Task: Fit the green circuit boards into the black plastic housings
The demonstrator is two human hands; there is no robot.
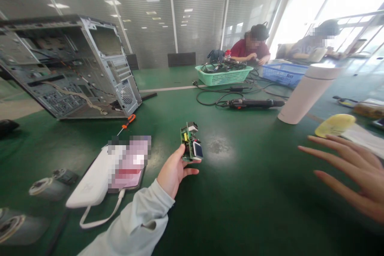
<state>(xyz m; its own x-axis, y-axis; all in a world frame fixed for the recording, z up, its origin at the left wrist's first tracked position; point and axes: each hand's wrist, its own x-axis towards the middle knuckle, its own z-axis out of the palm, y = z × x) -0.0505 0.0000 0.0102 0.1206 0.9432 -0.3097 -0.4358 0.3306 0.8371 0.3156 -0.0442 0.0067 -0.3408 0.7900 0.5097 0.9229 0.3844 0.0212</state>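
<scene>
— What is being held by the left hand point(175, 167)?
— A small circuit board point(187, 146) is being pinched between thumb and fingers, over the green table point(249, 196), to the right of the phone point(130, 182).
— And by the right hand point(357, 178)?
— Nothing; its fingers are being held wide apart, near a yellow object point(334, 125).

Pale grey left sleeve point(136, 218), creased; hands point(171, 171) bare.
</scene>
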